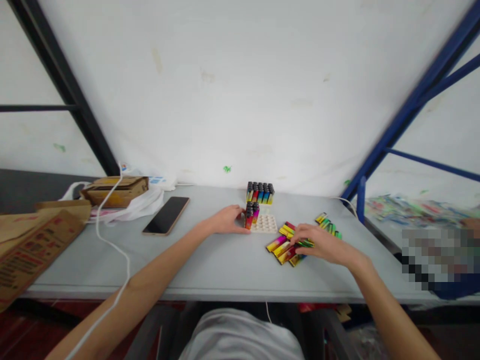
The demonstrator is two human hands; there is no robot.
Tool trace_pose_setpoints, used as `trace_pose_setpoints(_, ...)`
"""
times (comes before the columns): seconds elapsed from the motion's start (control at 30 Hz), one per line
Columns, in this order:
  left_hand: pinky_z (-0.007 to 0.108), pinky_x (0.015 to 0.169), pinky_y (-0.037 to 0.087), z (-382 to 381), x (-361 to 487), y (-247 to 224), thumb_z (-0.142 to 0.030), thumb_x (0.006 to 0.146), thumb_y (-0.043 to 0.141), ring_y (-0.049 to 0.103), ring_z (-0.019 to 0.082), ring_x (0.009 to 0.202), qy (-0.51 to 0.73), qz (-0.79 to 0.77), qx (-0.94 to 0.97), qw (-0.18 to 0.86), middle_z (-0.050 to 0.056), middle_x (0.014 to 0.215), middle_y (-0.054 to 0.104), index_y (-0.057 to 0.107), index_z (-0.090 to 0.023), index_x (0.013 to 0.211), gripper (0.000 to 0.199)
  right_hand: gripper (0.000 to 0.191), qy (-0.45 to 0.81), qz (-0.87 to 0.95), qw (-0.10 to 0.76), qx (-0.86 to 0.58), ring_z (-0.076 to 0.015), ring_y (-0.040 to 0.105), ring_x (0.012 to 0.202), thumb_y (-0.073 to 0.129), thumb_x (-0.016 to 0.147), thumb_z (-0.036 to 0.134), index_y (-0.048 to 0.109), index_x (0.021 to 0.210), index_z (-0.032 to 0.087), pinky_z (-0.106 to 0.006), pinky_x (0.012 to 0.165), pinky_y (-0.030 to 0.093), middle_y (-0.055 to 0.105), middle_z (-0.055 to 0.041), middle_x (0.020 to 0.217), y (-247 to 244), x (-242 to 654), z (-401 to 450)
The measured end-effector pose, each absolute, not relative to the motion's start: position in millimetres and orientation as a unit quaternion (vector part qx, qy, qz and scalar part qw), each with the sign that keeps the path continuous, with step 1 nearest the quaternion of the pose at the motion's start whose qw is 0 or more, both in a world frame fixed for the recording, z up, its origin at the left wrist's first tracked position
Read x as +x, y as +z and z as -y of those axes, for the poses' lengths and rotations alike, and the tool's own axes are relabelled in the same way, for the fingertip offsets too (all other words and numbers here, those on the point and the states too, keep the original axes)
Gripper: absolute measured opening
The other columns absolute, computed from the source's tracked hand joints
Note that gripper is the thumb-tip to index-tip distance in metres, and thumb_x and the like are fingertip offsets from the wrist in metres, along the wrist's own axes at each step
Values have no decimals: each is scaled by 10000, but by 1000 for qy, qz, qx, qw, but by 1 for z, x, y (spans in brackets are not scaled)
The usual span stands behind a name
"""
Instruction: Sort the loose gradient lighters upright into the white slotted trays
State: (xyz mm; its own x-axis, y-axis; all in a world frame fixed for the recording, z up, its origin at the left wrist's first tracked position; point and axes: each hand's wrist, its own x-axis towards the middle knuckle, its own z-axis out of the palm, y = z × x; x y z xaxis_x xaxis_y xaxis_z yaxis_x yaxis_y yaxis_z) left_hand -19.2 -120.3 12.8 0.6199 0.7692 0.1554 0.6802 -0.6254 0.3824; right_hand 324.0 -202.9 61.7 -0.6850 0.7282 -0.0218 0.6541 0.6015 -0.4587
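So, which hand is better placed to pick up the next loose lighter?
Right, I'd say: the right hand is down among the loose lighters, while the left hand is across the white tray from them, by its upright lighters.

**Head-worn camera, facing forward and down**

The head view looks from above the wearer's pale grey clothing (242, 335), which shows at the bottom edge, nearer than the fingers. It faces forward and tilts down across the smooth grey tabletop (213, 270); beyond the fingers, the scuffed white wall (240, 100) fills the upper half. The bare left hand (229, 220) and bare right hand (313, 241) appear at arm's reach. Coverage is wide, taking in a black metal frame (70, 90) left of the fingers and a blue metal frame (414, 102) to their right.
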Motion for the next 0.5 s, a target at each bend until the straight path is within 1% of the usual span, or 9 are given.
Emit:
trace_pose_setpoints(0.1,335,791,489,121,-19,14,-711,720,731,630,266,889,154,-409,888,143,89,994,694,685,-137,1051,665,205,203,888,79,-404,-271,638,1092,674,956,369,781,1065,232,-397,1007,455,698,-96,1110,49,328,206)
trace_pose_setpoints(0.3,338,788,490,122,-19,16,-705,739,725,627,267,896,148,-406,891,138,105,1018,689,682,-123,1068,670,204,157,895,76,-411,-289,606,1142,710,928,331,775,1101,245,-429,1043,441,669,-103,1166,35,323,200)
trace_pose_setpoints(0.4,334,775,490,122,-19,15,-708,727,732,630,265,885,150,-410,889,138,96,1005,693,683,-130,1056,666,210,177,897,102,-392,-280,593,1165,677,955,387,758,1086,244,-422,1053,440,656,-98,1173,39,322,200)
trace_pose_setpoints(0.5,332,760,486,122,-19,14,-728,720,729,631,265,873,152,-412,888,138,96,988,691,682,-129,1048,685,270,234,881,154,-381,-258,618,1107,625,983,457,720,1088,228,-403,1005,473,670,-90,1143,45,322,199)
